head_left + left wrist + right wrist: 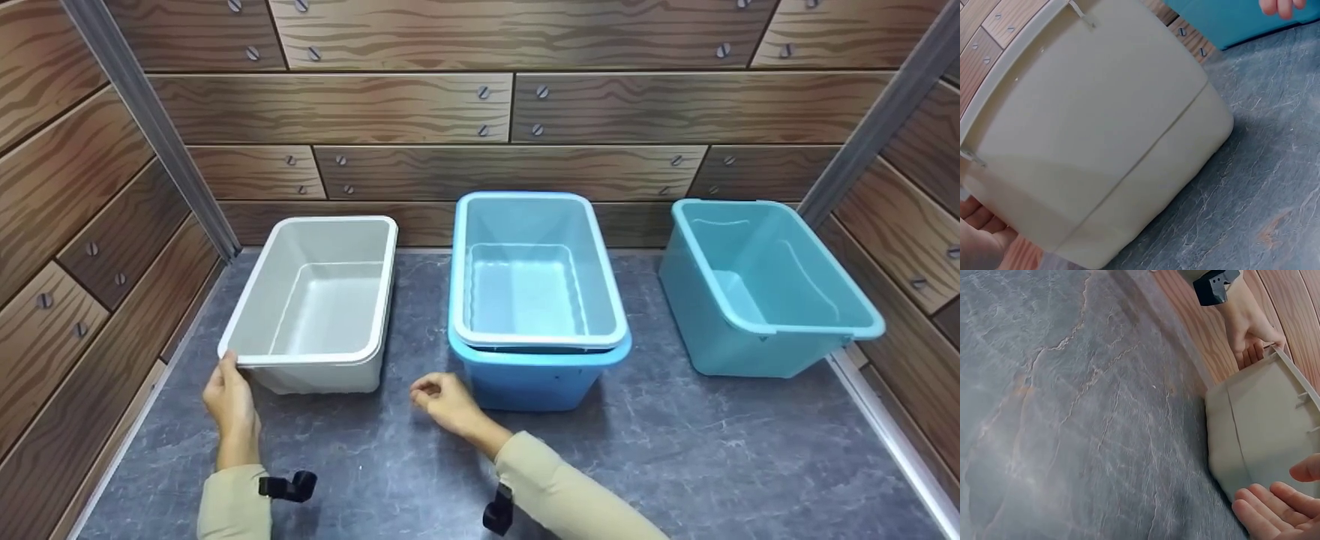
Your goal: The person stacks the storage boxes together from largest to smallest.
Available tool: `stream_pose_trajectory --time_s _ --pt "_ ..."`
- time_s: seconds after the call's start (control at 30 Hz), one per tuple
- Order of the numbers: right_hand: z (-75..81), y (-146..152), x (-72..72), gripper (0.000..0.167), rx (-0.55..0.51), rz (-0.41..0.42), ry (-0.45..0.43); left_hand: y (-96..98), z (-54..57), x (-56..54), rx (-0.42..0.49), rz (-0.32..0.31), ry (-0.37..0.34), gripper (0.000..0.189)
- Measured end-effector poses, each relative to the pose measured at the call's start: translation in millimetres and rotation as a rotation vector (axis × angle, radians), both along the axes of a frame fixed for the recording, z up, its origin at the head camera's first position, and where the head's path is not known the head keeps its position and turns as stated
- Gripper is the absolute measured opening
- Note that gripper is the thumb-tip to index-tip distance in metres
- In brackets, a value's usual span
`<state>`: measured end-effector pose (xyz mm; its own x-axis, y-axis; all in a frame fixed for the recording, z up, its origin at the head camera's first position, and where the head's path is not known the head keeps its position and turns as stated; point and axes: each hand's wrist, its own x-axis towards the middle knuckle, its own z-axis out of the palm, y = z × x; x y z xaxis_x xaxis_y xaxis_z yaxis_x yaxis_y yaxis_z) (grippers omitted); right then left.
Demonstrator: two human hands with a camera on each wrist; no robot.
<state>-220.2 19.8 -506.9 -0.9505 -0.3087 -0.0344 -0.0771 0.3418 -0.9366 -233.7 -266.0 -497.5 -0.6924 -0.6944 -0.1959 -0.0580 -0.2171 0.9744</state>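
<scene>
my left hand (232, 399) grips a rim corner of the grey tub (322, 376), likely to steady it on the worktop (367, 480), left of the blue tub (536, 386). my right hand (448, 403), fingers loosely bent and empty, hangs beside the blue tub.

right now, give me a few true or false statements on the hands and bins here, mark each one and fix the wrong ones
1. The left hand grips the pale grey rectangular plastic bin at its near left corner. True.
2. The right hand holds a bin's rim. False: it holds nothing.
3. A paler plastic bin sits nested in the blue plastic bin. True.
4. The teal rectangular plastic bin stands between the grey bin and the blue one. False: it stands to the right of both.
</scene>
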Motion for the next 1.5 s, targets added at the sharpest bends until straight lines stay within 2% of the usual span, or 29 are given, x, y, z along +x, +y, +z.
stream_pose_trajectory --time_s 0.2,0.43,0.67,0.8,0.93,1.07,1.17,1.3,1.5 --pt "4.1 -7 0.5 0.023 -0.037 -0.015 -0.013 3.2 1.6 0.7 -0.026 -0.017 -0.022 0.053" --pt "5.1 -12 2.9 0.023 -0.101 -0.042 -0.01 8.2 -0.9 4.2 -0.033 -0.002 -0.014 0.041" --pt "11.5 -16 2.1 0.029 -0.159 -0.089 0.005 15.1 1.1 4.4 -0.025 -0.056 -0.015 0.055" --pt "14.3 -21 -0.9 0.032 -0.203 -0.145 -0.005 17.5 0.0 3.6 -0.025 -0.026 -0.009 0.053" --pt "30.3 -25 5.3 0.033 -0.222 -0.188 -0.02 17.9 -2.3 4.7 -0.026 -0.021 0.021 0.05" --pt "43.9 -28 10.9 0.031 -0.237 -0.205 -0.018 16.7 -1.9 6.0 -0.038 -0.039 0.007 0.052" --pt "35.2 -32 5.9 0.031 -0.247 -0.206 -0.011 14.8 -0.4 5.7 -0.025 -0.04 -0.006 0.053" --pt "21.6 -37 -2.0 0.034 -0.271 -0.216 -0.036 13.2 0.4 5.1 0.007 -0.029 0.01 0.046" --pt "21.0 -41 -6.2 0.037 -0.299 -0.246 -0.074 13.7 -0.9 5.7 0.016 -0.037 0.003 0.053"
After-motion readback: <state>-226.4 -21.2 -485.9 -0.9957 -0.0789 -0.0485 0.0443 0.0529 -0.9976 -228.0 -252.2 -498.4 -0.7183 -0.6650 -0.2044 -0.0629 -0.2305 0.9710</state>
